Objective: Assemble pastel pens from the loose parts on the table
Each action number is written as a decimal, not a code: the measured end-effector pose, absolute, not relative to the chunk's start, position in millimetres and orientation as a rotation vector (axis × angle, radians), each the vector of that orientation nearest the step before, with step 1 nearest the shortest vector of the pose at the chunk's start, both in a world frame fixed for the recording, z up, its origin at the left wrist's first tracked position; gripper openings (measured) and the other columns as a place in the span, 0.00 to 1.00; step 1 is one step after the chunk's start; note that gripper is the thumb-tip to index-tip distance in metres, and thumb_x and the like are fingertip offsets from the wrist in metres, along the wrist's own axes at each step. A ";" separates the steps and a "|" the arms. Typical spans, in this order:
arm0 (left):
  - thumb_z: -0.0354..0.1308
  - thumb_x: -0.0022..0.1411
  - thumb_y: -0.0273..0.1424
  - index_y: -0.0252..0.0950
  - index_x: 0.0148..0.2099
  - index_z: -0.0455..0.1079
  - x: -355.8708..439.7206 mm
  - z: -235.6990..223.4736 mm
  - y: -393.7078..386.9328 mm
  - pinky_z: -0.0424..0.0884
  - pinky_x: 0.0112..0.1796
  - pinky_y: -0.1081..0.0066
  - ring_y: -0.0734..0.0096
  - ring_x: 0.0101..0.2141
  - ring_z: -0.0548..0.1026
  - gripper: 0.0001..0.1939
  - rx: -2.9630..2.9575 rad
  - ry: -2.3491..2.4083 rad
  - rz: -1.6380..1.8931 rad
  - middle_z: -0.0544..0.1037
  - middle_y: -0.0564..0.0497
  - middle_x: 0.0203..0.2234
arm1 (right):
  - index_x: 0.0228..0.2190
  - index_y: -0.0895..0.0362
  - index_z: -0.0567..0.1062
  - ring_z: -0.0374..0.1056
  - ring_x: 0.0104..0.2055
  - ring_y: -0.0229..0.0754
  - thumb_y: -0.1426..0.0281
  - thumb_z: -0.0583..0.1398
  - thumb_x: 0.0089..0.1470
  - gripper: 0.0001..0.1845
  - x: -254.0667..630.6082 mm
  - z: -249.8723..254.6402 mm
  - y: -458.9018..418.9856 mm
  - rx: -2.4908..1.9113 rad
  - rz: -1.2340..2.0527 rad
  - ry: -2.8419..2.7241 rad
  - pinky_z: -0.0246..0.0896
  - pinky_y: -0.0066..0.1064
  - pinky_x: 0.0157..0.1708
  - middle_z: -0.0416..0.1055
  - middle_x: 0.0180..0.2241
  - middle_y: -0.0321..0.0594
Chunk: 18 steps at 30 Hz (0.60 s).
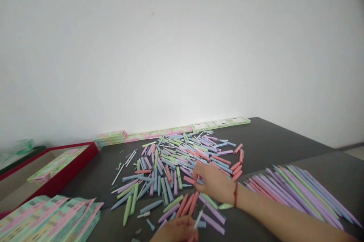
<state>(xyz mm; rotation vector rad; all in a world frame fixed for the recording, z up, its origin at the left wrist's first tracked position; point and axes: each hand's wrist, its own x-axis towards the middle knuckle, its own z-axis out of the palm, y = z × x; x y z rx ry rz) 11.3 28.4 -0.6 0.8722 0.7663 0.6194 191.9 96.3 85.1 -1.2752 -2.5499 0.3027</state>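
My left hand (pixel 178 230), at the bottom edge, is closed with a thin white pen refill (pixel 198 219) upright between thumb and fingers. A bit of pink shows below those fingers, too hidden to name. Over the near right side of the pile, my right hand (pixel 214 183) has its thumb and forefinger curled together at the end of a coral pen barrel (pixel 189 179). Loose pen parts (pixel 170 154) in purple, blue, green and coral lie around both hands. Several coral barrels (pixel 187 205) sit just above my left hand.
Long, slim pastel pens (pixel 298 192) lie in a bundle at the right. Flat printed boxes (pixel 159 133) line the wall. A red-rimmed box (pixel 68 164) with printed packs inside stands left, and fanned printed packs (pixel 54 219) lie before it. The table (pixel 273 139) is dark.
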 end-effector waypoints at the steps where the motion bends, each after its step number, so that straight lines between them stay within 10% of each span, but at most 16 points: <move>1: 0.64 0.40 0.40 0.33 0.22 0.65 11.9 1.0 27.7 0.48 0.18 0.78 0.84 0.14 0.57 0.15 0.861 0.767 0.618 0.65 0.58 0.12 | 0.31 0.57 0.72 0.66 0.36 0.40 0.74 0.58 0.51 0.03 199.6 88.1 87.2 -1.245 0.304 -2.537 0.57 0.28 0.36 0.71 0.32 0.38; 18: 0.54 0.54 0.41 0.33 0.35 0.69 24.6 40.4 7.1 0.67 0.20 0.75 0.69 0.22 0.76 0.15 0.783 0.783 0.613 0.79 0.45 0.24 | 0.25 0.56 0.69 0.63 0.32 0.39 0.67 0.59 0.56 0.10 199.4 82.1 15.0 -0.580 -0.015 -2.684 0.53 0.31 0.34 0.71 0.30 0.35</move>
